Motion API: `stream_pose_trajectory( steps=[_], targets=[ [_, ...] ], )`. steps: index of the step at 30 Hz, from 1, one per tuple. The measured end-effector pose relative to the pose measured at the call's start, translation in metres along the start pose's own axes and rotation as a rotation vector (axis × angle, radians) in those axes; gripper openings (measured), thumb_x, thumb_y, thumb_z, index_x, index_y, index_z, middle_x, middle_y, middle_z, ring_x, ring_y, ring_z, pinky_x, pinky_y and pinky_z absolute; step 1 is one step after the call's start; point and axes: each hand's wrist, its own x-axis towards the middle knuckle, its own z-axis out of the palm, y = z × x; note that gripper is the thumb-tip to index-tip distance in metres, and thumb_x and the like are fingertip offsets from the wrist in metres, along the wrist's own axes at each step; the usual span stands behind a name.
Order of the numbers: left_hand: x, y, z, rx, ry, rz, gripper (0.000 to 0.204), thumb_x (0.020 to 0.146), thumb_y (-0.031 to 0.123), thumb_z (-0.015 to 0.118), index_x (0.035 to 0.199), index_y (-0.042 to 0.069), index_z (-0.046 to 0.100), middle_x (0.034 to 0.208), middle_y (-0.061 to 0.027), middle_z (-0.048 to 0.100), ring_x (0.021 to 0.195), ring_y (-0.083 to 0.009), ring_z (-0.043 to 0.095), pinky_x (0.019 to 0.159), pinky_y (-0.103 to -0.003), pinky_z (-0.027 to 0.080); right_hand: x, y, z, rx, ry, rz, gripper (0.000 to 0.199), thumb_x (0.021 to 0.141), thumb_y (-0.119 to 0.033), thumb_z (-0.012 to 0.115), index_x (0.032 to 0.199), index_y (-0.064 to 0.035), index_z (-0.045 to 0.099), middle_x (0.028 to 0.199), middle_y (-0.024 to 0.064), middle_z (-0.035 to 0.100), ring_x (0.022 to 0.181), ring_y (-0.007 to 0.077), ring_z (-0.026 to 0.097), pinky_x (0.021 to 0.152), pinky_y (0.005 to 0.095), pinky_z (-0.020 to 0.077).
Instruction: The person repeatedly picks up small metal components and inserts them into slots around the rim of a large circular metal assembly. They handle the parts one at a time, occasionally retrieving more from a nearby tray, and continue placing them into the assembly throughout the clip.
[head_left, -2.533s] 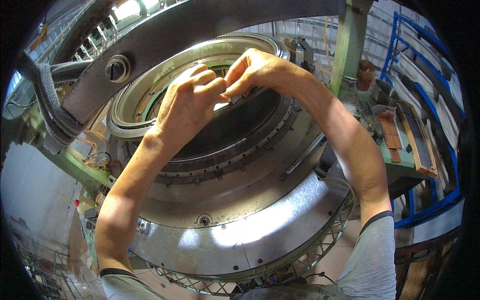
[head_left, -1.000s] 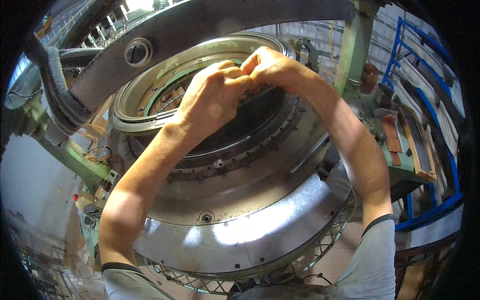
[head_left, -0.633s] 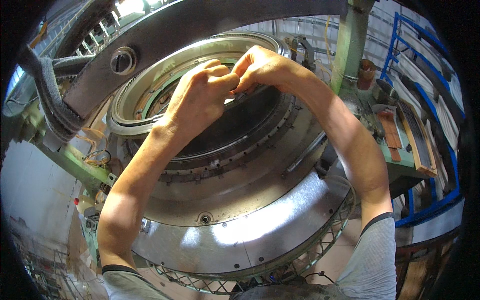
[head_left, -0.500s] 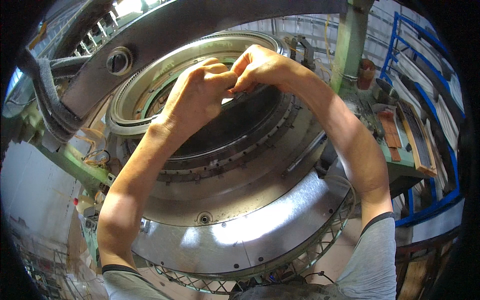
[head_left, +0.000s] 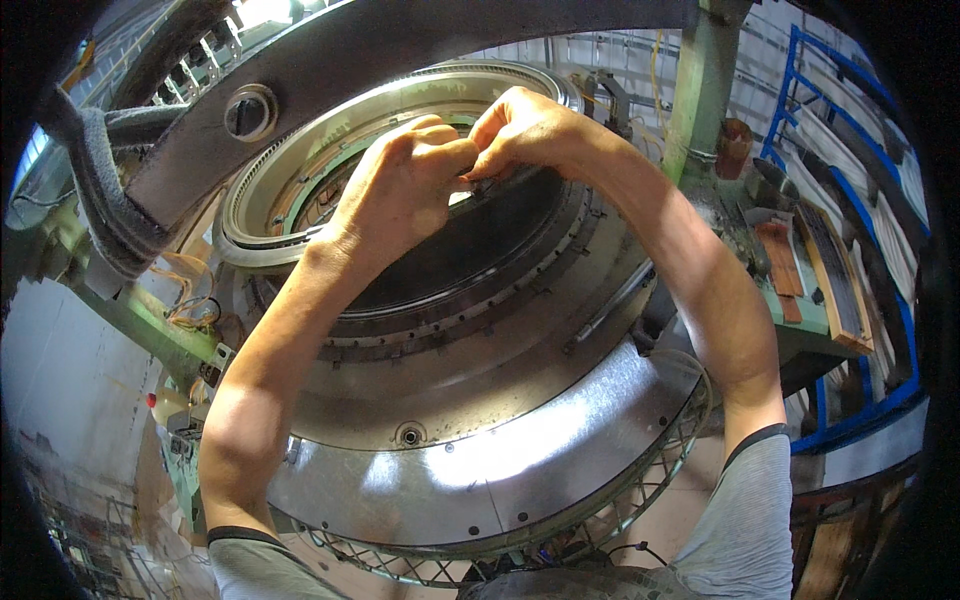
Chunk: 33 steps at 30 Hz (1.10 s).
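My left hand [head_left: 400, 195] and my right hand [head_left: 525, 130] are raised together at the upper edge of a dark inner ring [head_left: 480, 240] of a large round machine. Both hands have their fingers curled and pinched, fingertips almost touching each other at the ring's rim. Whatever lies between the fingertips is hidden by the fingers. Around the dark ring runs a bright toothed metal ring [head_left: 250, 200]. Below it spreads a broad shiny steel plate [head_left: 520, 450] with a bolt [head_left: 408, 435] in its middle.
A grey curved beam [head_left: 400, 40] arches over the machine, and a padded hose [head_left: 100, 190] hangs at the left. A wire mesh guard [head_left: 640, 490] skirts the plate. At the right stand a green post [head_left: 695, 90], a bench with wooden boards [head_left: 815, 270] and a blue rack [head_left: 870, 180].
Both hands have stayed at the same spot on the ring's upper edge, shifting only slightly; the fingers have closed a little tighter together. The view wobbles a bit.
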Motion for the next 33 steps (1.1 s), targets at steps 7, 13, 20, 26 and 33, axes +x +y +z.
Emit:
stream_pose_trajectory(
  steps=[7,13,20,26,33],
  targets=[
    [-0.006,0.003,-0.001,-0.050,0.051,-0.172,0.023,0.079,0.012,0.085,0.087,0.000,0.067,0.076,-0.0139,0.062,0.071,-0.0319,0.064,0.065,-0.042,0.050,-0.006,0.008,0.008,0.052,0.090,-0.037,0.025,0.082,-0.020,0.088,0.099,-0.0022,0.083,0.084,0.0054,0.076,0.074,0.0120,0.067,0.072,0.0277,0.0563],
    [-0.007,0.004,-0.001,-0.076,0.052,-0.313,0.023,0.077,0.011,0.086,0.091,0.001,0.070,0.078,-0.0133,0.068,0.071,-0.0280,0.067,0.066,-0.039,0.053,-0.012,0.013,0.017,-0.070,0.201,-0.144,0.022,0.084,-0.014,0.085,0.101,-0.0001,0.082,0.088,0.0082,0.078,0.077,0.0125,0.071,0.073,0.0279,0.0587],
    [-0.024,0.028,0.000,-0.139,0.185,-0.333,0.031,0.080,0.001,0.078,0.109,0.003,0.071,0.101,-0.0126,0.077,0.101,-0.0319,0.075,0.089,-0.039,0.057,-0.027,0.007,0.036,-0.181,0.418,-0.216,0.023,0.077,-0.017,0.079,0.094,-0.0007,0.082,0.088,0.0162,0.080,0.080,0.0228,0.078,0.080,0.0339,0.0602],
    [-0.028,0.035,0.006,-0.107,0.160,-0.283,0.040,0.078,-0.007,0.073,0.116,0.003,0.066,0.101,-0.0177,0.071,0.099,-0.0398,0.067,0.088,-0.048,0.055,-0.053,0.000,0.061,-0.344,0.572,-0.249,0.021,0.090,-0.014,0.077,0.103,0.0022,0.080,0.095,0.0148,0.080,0.086,0.0169,0.076,0.079,0.0310,0.0598],
    [-0.039,0.071,-0.002,-0.572,0.297,-0.556,0.044,0.083,-0.007,0.079,0.121,0.001,0.059,0.104,-0.0156,0.075,0.098,-0.0288,0.075,0.085,-0.036,0.062,-0.086,-0.021,0.078,-0.095,0.653,-0.266,0.019,0.085,-0.009,0.079,0.103,-0.0017,0.081,0.094,0.0146,0.080,0.084,0.0195,0.077,0.079,0.0315,0.0610]
  ],
)
